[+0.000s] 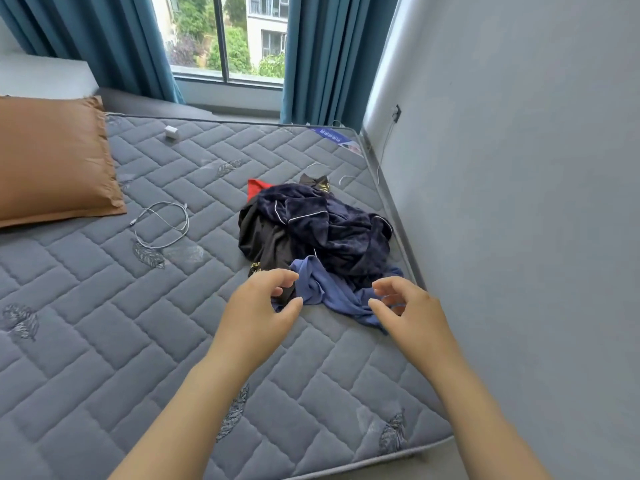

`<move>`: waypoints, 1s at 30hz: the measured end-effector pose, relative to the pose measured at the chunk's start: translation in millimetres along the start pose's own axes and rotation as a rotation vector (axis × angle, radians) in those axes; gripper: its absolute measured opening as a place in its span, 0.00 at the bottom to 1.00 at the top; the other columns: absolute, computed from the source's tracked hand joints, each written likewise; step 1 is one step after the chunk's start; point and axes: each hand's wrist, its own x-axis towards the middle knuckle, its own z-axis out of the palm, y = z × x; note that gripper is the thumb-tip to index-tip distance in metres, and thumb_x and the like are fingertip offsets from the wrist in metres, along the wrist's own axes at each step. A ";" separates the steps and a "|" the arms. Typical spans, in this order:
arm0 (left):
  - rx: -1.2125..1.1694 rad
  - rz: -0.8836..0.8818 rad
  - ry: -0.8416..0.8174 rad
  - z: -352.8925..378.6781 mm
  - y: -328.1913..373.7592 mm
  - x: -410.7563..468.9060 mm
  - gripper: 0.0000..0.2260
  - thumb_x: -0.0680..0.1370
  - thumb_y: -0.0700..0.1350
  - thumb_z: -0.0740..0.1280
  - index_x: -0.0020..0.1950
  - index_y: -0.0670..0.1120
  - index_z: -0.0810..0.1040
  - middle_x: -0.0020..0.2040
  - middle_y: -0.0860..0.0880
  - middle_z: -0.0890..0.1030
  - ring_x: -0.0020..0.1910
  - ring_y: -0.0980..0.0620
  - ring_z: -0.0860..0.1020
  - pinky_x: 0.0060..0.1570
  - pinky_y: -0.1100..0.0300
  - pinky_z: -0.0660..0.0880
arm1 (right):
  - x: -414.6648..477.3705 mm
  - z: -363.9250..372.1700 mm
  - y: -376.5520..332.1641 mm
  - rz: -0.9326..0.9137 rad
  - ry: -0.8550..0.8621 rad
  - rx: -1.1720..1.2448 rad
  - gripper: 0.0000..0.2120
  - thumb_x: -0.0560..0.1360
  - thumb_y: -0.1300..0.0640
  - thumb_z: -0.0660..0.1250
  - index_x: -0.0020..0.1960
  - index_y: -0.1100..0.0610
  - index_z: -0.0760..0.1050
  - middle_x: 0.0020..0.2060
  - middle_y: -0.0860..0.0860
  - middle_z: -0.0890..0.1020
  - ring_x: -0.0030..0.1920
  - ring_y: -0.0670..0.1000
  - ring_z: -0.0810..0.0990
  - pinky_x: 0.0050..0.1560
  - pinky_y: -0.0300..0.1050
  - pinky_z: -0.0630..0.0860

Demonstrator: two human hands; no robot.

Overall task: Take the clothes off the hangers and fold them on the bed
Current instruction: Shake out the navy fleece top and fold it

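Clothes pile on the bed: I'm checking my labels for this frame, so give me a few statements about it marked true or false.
1. The clothes pile lies on the mattress, close to the wall side. True.
2. The right hand holds a hanger. False: it hovers over the lighter blue garment, fingers loosely curled, with nothing in it.
3. A white cable lies on the mattress between the pillow and the pile. True.
4. The pillow rests on top of the clothes. False: it lies apart from them, at the left edge of the view.
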 end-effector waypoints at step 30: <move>0.223 -0.447 -0.300 266.9 -144.4 65.4 0.12 0.76 0.45 0.67 0.59 0.51 0.77 0.55 0.54 0.78 0.51 0.56 0.76 0.54 0.58 0.74 | 120.3 79.3 303.4 0.167 -0.502 -0.309 0.15 0.77 0.55 0.66 0.62 0.53 0.75 0.57 0.47 0.80 0.56 0.47 0.77 0.57 0.45 0.74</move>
